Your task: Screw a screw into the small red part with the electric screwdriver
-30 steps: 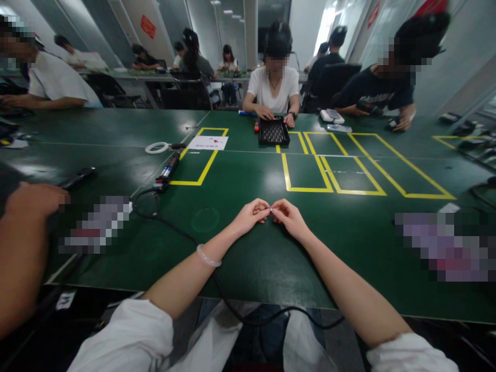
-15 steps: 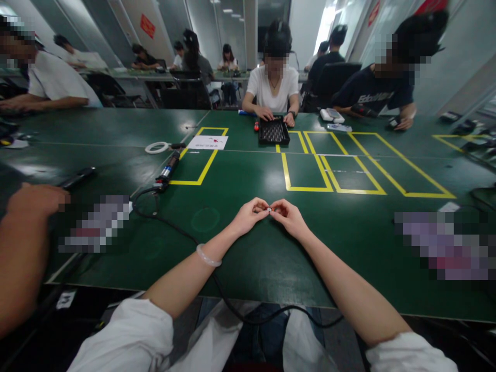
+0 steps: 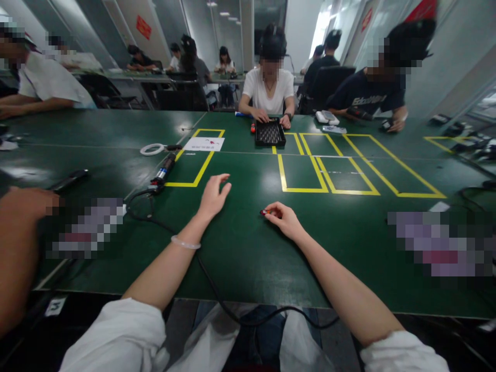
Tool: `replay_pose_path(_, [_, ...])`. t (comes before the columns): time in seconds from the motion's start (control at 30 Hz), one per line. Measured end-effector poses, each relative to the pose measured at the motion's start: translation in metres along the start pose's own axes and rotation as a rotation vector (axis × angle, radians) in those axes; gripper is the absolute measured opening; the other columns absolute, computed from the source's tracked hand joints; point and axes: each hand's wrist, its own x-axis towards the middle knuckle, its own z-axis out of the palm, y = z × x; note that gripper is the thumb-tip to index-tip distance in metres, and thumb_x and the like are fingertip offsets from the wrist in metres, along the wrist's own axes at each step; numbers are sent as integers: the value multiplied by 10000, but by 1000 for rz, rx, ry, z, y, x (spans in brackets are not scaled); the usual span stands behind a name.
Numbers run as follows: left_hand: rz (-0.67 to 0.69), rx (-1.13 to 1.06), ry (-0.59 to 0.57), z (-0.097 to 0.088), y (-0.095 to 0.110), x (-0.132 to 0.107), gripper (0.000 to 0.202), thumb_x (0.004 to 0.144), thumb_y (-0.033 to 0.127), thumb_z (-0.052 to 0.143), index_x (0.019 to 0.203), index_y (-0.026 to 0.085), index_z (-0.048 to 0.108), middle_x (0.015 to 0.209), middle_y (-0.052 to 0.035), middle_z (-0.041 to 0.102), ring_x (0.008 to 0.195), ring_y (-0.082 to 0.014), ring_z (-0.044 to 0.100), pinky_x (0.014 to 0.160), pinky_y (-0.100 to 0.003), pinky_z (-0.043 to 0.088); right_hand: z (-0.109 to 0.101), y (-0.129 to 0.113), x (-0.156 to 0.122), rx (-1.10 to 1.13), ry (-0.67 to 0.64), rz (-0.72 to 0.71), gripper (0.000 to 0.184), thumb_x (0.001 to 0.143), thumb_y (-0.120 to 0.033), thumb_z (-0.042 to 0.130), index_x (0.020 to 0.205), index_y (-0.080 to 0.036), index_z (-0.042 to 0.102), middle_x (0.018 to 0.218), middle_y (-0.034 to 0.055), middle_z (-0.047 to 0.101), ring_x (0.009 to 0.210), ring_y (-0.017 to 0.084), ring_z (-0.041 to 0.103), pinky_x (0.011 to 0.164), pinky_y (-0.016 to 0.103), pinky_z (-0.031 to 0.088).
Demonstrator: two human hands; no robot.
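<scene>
My right hand (image 3: 282, 217) rests on the green table (image 3: 248, 248) with its fingertips pinched on a tiny red and silver part (image 3: 264, 212). My left hand (image 3: 213, 196) hovers above the table to the left of it, fingers spread apart and holding nothing. A clear bangle (image 3: 186, 243) circles my left wrist. An electric screwdriver (image 3: 163, 170) with a black cable (image 3: 170, 227) lies further left, beyond my left hand.
Yellow tape rectangles (image 3: 306, 173) mark the table. A black tray (image 3: 269, 133) sits before a person opposite, whose hands touch it. A white ring (image 3: 152, 149) and a white card (image 3: 204, 144) lie at the far left. Another person's arm (image 3: 19, 237) rests at my left.
My hands were pinched together on the small part. Now my left hand has let go and moved up and to the left, open. The right hand keeps the part.
</scene>
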Motion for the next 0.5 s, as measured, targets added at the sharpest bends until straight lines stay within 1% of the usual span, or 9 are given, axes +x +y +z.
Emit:
replay_pose_path(0.07, [-96,297,66,-30,-34,15,476,959,346,447,1370,113,499,1381,-169,512,1303,-289,444,1117,-432,318,1,0,0,1,-4,4,260,817,-404,670,944,-178,647,650,-26,535,571,118,459,551,254,361])
replay_pose_path(0.17, [-301,619,107,-73,-82,27,615,933,379,502,1445,56,395,1487,-228,390,1354,-368,357,1113,-503,272,1,-1,-1,6,-10,9,249,818,-401,668,938,-184,649,654,-23,544,571,118,457,547,252,356])
replay_pose_path(0.2, [-366,695,110,-85,-96,28,653,933,397,507,1454,32,361,1501,-243,363,1355,-381,343,1105,-514,267,1,-1,-1,7,-14,10,246,818,-400,668,937,-185,651,658,-22,548,571,118,456,546,251,353])
replay_pose_path(0.23, [-432,751,86,-96,-107,27,677,938,420,505,1448,5,340,1496,-257,361,1344,-388,344,1093,-522,270,1,-1,-1,7,-19,11,246,819,-401,668,938,-186,653,660,-21,551,570,117,454,546,251,350])
replay_pose_path(0.27, [-502,786,39,-105,-117,25,691,944,447,498,1431,-14,334,1477,-267,378,1321,-391,360,1074,-528,286,1,-2,-1,6,-22,12,248,821,-403,667,940,-185,655,665,-20,555,568,116,453,545,251,348])
replay_pose_path(0.33, [-621,807,-103,-118,-132,20,697,954,499,473,1393,-25,337,1428,-271,429,1249,-376,416,1014,-519,345,0,-3,-1,5,-27,14,255,824,-411,666,941,-185,656,679,-16,568,567,115,454,546,252,350])
replay_pose_path(0.4, [-689,797,-208,-126,-143,16,667,961,514,461,1373,3,346,1398,-253,460,1179,-348,464,948,-488,400,0,-3,-2,0,-29,14,261,825,-419,666,941,-185,657,694,-11,581,572,116,458,546,252,357])
replay_pose_path(0.5, [-686,795,-248,-133,-151,16,592,956,464,513,1366,65,363,1403,-203,471,1145,-311,496,922,-453,433,0,-2,-2,-11,-29,10,272,827,-426,667,946,-182,659,719,-5,596,583,116,466,552,250,364])
